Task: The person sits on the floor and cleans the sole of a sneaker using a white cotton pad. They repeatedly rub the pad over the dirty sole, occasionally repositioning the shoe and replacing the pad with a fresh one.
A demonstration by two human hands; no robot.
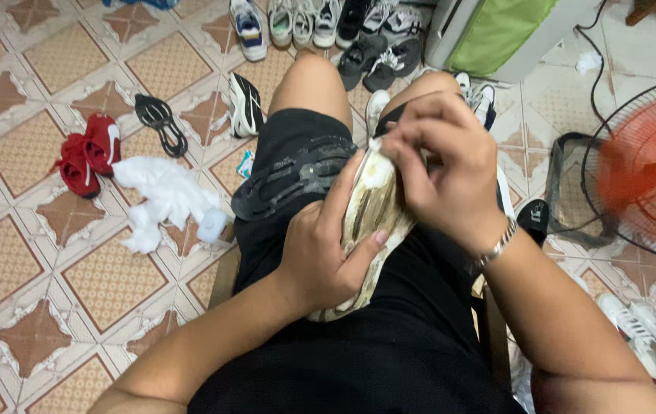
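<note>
Worn shoe sole (370, 222) is gripped on the lap by left hand (324, 249), fingers wrapped round its edge. Right hand (443, 172) fingers are pinched at the heel end, probably on a white cloth. Yellowed grime remains below the fingers; cleaning judged partly done.

We see one small package (246, 162) on the tiled floor (44, 268), a flat wrapper in light blue, white and red, half hidden just beside the seated person's black shorts and below a black-and-white shoe (246, 106). No signs or screens show.
</note>
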